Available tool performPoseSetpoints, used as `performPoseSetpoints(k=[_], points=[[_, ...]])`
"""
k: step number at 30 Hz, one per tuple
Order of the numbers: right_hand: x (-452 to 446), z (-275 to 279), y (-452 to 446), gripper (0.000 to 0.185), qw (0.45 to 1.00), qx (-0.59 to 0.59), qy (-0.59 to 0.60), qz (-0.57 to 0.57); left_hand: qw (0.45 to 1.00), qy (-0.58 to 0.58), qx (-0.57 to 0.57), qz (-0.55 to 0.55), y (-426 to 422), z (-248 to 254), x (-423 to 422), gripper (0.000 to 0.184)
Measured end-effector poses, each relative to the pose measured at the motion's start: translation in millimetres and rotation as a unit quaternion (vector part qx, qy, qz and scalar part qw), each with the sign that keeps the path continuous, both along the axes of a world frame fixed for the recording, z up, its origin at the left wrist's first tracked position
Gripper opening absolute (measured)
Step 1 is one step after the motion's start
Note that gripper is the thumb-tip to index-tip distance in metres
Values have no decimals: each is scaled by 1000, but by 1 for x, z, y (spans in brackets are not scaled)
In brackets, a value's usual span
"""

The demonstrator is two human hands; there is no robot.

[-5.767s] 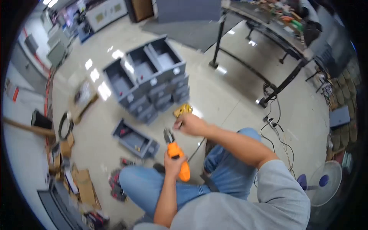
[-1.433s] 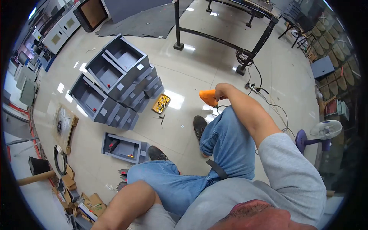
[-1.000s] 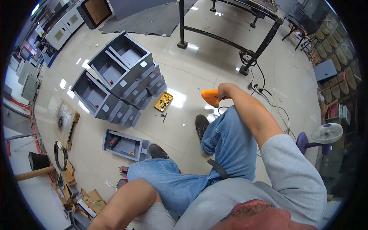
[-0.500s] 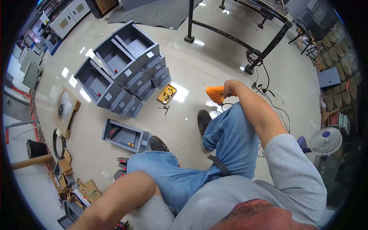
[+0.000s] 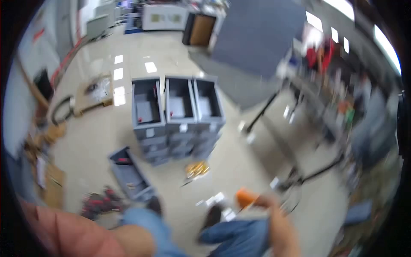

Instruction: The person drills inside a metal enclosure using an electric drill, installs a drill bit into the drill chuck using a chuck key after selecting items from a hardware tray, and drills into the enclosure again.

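Near my right knee, my right hand (image 5: 267, 200) is closed around an orange power tool (image 5: 245, 198), whose kind is blurred by motion; a dark cord runs close by. Of my left arm (image 5: 85, 233), only the arm shows at the lower left, and the left hand is out of sight. On the floor ahead, a small box of yellow pieces (image 5: 197, 169) lies in front of stacked grey bins (image 5: 156, 135). A single grey bin (image 5: 132, 176) rests by my left foot, with a dark and red item inside it.
Several red and black items (image 5: 102, 201) lie on the floor beside my left leg. Cardboard (image 5: 55, 182) sits along the left wall, near a wooden pallet (image 5: 93, 96). A black-legged table (image 5: 299, 177) stands to the right. A grey panel (image 5: 259, 36) is at the back.
My view has swung upward and to the side, blurring the picture and bringing more of the room in. The orange tool stays in my right hand. My left arm now reaches toward the left edge.
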State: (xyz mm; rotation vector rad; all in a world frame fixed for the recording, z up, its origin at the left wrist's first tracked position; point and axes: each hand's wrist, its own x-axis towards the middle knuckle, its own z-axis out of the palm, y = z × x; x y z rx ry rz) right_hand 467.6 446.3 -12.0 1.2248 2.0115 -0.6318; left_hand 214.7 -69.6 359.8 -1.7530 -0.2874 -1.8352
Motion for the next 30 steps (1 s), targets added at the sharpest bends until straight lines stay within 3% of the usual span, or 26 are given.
performPoseSetpoints(k=[3,6,8,9,13,16,21,22,24,30], points=[[6,-3,17,25,1000,4,-13,-26,997,-15,62,44,-16,-17,13,53],[27,-41,1,27,995,-84,15,-60,997,2,-29,73,12,3,7,54],[11,-1,-30,33,993,-80,-10,-89,995,2,-42,93,31,3,3,55],[-5,29,-48,34,997,1,-55,-57,995,1,-32,90,33,1,3,55],[-1,17,-38,37,999,3,-45,-17,992,-3,-35,122,44,1,5,56],[14,-7,-56,35,995,-46,-55,-68,986,-8,-60,156,49,4,5,57],[2,29,-35,35,998,-10,-42,-49,976,-21,-42,211,46,7,8,58],[3,19,-33,36,1000,19,-22,12,971,-29,-53,232,48,11,4,59],[16,-10,-23,34,998,-16,-52,-17,950,-57,-94,294,53,20,-7,59],[-11,13,-25,26,998,22,-59,-20,898,-128,-121,403,57,17,-13,61]])
